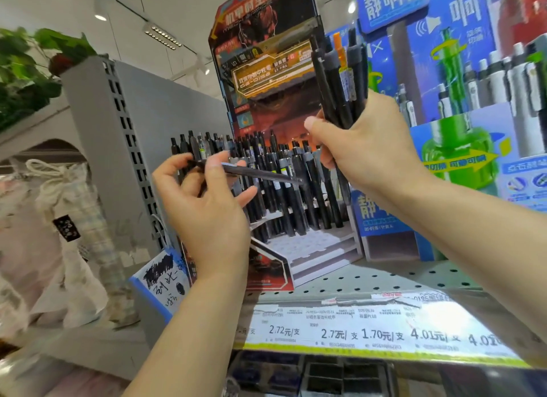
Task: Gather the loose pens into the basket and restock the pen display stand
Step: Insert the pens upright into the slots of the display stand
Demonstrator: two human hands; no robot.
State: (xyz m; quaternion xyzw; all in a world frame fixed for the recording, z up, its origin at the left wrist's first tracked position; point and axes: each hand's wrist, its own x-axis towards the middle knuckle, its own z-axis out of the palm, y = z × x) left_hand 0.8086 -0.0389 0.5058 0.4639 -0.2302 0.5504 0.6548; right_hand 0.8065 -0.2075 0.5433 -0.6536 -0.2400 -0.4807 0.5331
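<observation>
Single black pen (254, 173): lay nearly horizontal in front of the display stand, long axis running left to right, its right end dipping slightly toward the racked pens. The left hand (207, 201) pinched it at its left end, thumb and fingers curled round the barrel.

Bundle of black pens (340, 83): stood nearly upright, long axes vertical, tops leaning a little left; one orange-topped pen showed among them. The right hand (364, 148) gripped the bundle round its lower part, fingers closed on it, just right of the stand and above the racked rows.

Pen display stand (266, 56): red and black printed card backboard, upright on the shelf; stepped white base below. Racked pens (284, 183) stood in rows, tops up, tilted slightly back.

Shelf (384, 278): grey perforated metal; price strip (370, 328) along its front edge.

Neighbouring blue display (461, 71): just right of the stand, holding white and grey pens upright.

Handwritten card (162, 278): leaned at the stand's left foot.

Drawstring cloth bags (68, 213): far left, well apart from the stand.
</observation>
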